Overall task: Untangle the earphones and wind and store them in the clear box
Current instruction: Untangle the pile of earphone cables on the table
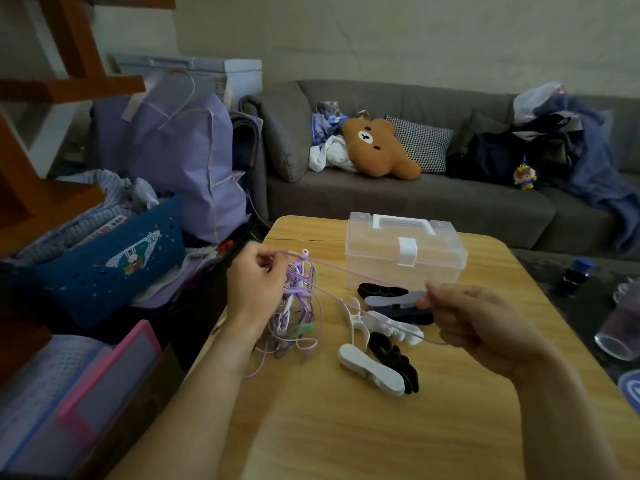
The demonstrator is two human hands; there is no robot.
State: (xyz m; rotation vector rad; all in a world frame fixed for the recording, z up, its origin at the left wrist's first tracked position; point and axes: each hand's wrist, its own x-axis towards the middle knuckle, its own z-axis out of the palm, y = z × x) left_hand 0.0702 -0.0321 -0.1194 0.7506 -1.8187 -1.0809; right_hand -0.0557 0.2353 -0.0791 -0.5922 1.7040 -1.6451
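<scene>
Pinching one taut lilac earphone cord point(363, 277) in my right grip point(464, 318), my left grip point(258, 284) clutches the purple-and-white tangle point(298, 317) hanging beneath it. Pulling harder could tighten knots; clear lidded box point(405, 252) sits closed beyond.

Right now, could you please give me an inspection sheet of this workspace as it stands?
Surface: wooden table, light grain.
Job's things: tangled earphones, purple and white cords in one bundle; clear box behind them, lid down and white latch closed.
Clutter: white cord winders and black cord winders lying loose in front of the box.
Grippers: left hand holds the bundle up; right hand pinches one purple cord drawn out taut.
Cables: only the earphone cords; one purple end trails toward the table's left edge.
Surroundings: grey sofa with a bear cushion and clothes; blue basket at left; glass jar at right.
</scene>
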